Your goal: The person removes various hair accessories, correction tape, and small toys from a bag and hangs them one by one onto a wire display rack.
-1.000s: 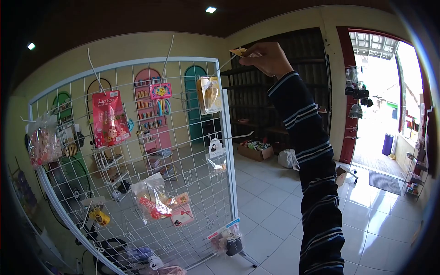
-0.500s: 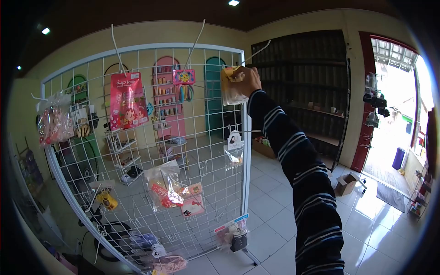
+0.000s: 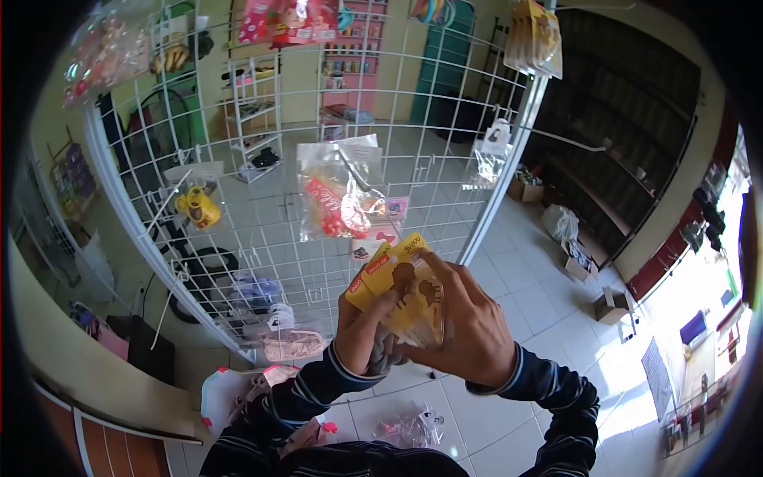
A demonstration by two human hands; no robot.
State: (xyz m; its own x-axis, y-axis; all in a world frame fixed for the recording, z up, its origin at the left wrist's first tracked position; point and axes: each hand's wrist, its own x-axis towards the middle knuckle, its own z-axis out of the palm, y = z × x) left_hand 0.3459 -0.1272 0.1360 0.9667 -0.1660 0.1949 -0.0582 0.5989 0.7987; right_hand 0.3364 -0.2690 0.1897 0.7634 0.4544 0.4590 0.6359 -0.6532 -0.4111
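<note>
Several yellow carded packets (image 3: 405, 278) with brown animal shapes are held low in front of the wire rack, fanned out between both hands. My left hand (image 3: 364, 326) grips them from the left, its thumb over the front. On the right side, my right hand (image 3: 477, 326) has its fingers wrapped round the packets' edge. Something grey shows below the packets, too hidden to make out. Similar yellow packets (image 3: 534, 40) hang on a hook at the rack's upper right. Just above the hands hangs a clear bag with a red item (image 3: 342, 199).
The white wire rack (image 3: 493, 207) bears a yellow item (image 3: 197, 208) at left and a pink packet (image 3: 292, 345) low down. Clear bags (image 3: 417, 429) lie on the tiled floor. Cardboard boxes (image 3: 612, 306) stand to the right, near dark shelving (image 3: 612, 119).
The view has tilted down. My right hand has left the packets at the rack's upper right and come down to the held ones. My left hand has come into view, holding packets too.
</note>
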